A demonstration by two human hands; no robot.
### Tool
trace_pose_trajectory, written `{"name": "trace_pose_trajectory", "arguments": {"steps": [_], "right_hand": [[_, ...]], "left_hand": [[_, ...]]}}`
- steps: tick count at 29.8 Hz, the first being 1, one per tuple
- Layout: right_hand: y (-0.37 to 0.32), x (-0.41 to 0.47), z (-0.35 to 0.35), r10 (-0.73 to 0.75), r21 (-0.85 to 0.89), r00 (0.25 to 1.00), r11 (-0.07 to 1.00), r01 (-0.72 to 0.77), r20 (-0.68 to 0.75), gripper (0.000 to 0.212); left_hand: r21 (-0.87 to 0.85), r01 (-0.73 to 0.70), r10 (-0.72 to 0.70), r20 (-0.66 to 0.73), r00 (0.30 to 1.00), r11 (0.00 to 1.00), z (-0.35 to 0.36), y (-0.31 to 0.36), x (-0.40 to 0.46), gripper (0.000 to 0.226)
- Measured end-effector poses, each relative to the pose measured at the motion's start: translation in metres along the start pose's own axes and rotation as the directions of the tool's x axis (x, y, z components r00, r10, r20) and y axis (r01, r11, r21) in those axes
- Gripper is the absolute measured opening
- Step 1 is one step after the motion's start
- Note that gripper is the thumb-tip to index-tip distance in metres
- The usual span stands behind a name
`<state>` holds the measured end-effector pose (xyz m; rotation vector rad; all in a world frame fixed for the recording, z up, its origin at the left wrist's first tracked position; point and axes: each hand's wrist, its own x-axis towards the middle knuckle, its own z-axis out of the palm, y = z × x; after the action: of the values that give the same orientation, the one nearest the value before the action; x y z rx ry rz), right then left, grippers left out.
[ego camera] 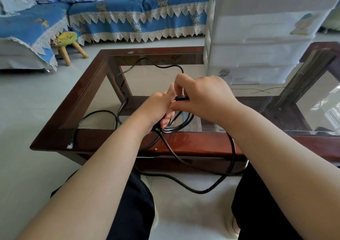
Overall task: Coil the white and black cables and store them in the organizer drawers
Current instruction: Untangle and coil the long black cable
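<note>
Holding the black cable (184, 159) above the near edge of the surface (193, 144), I have a few loops gathered: my left hand (160, 109) is closed around the bundle, my right hand (202, 96) pinches a strand at its top. One loose loop sags toward the floor between my knees. Farther out, most of the cable trails uncoiled across the glass, its connector (70, 143) lying on the wooden rim at the left. So I judge the coiling barely begun. At the back right stands one white organizer (257, 37); I count three closed drawer fronts below an open top tray. I see one black cable and no white cable; whether it is stored or out of view, I cannot tell.
</note>
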<state>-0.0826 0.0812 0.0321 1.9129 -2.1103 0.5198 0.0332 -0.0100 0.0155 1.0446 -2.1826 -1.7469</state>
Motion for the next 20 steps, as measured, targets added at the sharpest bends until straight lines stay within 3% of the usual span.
{"name": "trace_pose_trajectory", "arguments": {"steps": [2, 4, 6, 9, 10, 11, 13, 15, 17, 20], "right_hand": [[0.002, 0.003, 0.000, 0.087, 0.033, 0.995, 0.996, -0.088, 0.045, 0.046], [0.006, 0.004, 0.002, 0.170, 0.310, 0.972, 0.926, -0.214, 0.165, 0.037], [0.017, 0.006, 0.002, 0.186, 0.635, 0.944, 0.702, -0.321, 0.272, 0.025], [0.034, 0.005, -0.002, 0.166, 0.840, 0.929, 0.397, -0.370, 0.331, 0.016], [0.037, 0.005, -0.002, 0.170, 0.846, 0.933, 0.393, -0.361, 0.318, 0.018], [0.038, 0.005, 0.000, 0.188, 0.821, 0.939, 0.457, -0.342, 0.287, 0.022], [0.036, 0.003, 0.005, 0.217, 0.683, 0.952, 0.663, -0.306, 0.216, 0.034], [0.031, 0.000, 0.005, 0.236, 0.626, 0.942, 0.705, -0.335, 0.238, 0.046], [0.030, -0.004, 0.001, 0.217, 0.653, 0.898, 0.624, -0.429, 0.383, 0.057], [0.033, -0.010, 0.001, 0.044, 0.736, 0.800, 0.366, -0.570, 0.598, 0.077]], "left_hand": [[-0.012, 0.010, -0.009, 0.054, 0.999, 1.000, -0.001, 0.001, -0.002, 0.059], [-0.016, 0.009, -0.008, 0.076, 0.997, 1.000, -0.003, 0.001, -0.003, 0.059], [-0.025, -0.001, 0.003, 0.095, 0.995, 1.000, -0.007, 0.003, -0.004, 0.058], [-0.078, -0.040, 0.053, 0.170, 0.984, 0.996, -0.012, 0.004, -0.008, 0.055], [-0.099, -0.053, 0.071, 0.190, 0.979, 0.994, -0.013, 0.004, -0.009, 0.053], [-0.119, -0.056, 0.080, 0.206, 0.975, 0.991, -0.014, 0.004, -0.010, 0.051], [-0.180, -0.030, 0.075, 0.246, 0.966, 0.983, -0.018, 0.003, -0.013, 0.050], [-0.302, 0.027, 0.066, 0.295, 0.953, 0.953, -0.022, 0.000, -0.015, 0.049], [-0.450, 0.095, 0.063, 0.324, 0.944, 0.888, -0.026, -0.001, -0.015, 0.048], [-0.571, 0.118, 0.051, 0.272, 0.961, 0.812, -0.030, 0.000, -0.013, 0.050]]}}
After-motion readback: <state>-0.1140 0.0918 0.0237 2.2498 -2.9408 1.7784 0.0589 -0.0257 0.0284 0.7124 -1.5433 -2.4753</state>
